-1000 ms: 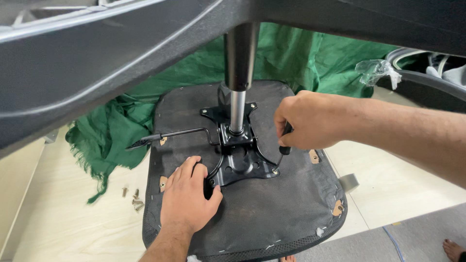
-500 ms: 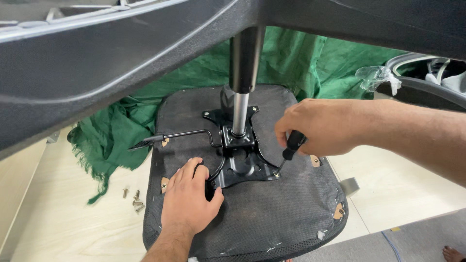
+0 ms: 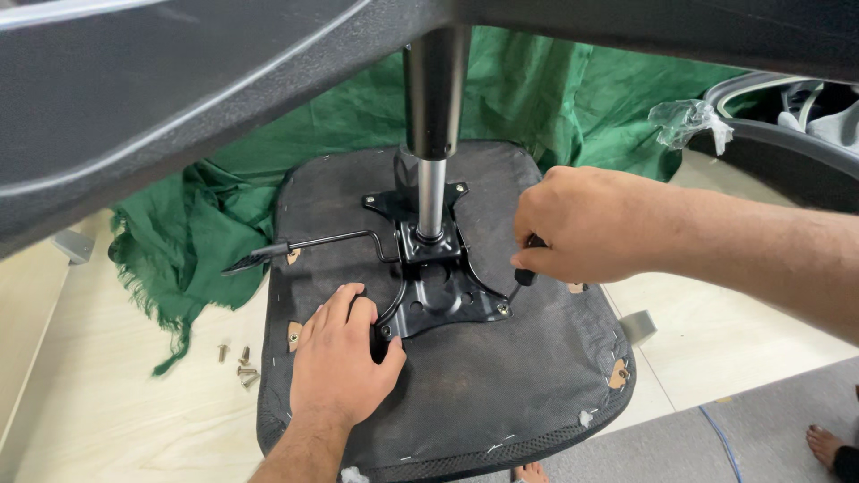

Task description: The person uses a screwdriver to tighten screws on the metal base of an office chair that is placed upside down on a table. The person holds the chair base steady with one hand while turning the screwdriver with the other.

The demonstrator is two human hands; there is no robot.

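Hidden and cut-off parts around the upturned chair seat

The right hand (image 3: 591,224) covers most of the screwdriver (image 3: 525,273), its tip too small to read; the gas column (image 3: 433,134) vanishes behind the blurred chair base (image 3: 179,98); a bare foot (image 3: 828,444) is cropped at the edge.

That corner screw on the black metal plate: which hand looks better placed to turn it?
The right hand, probably. It already grips the screwdriver, whose tip sits at the corner screw of the black metal plate. The left hand lies flat at the plate's opposite corner, holding no tool.

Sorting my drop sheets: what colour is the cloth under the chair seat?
Green, plain; the cloth shows clearly in the head view, behind the seat.
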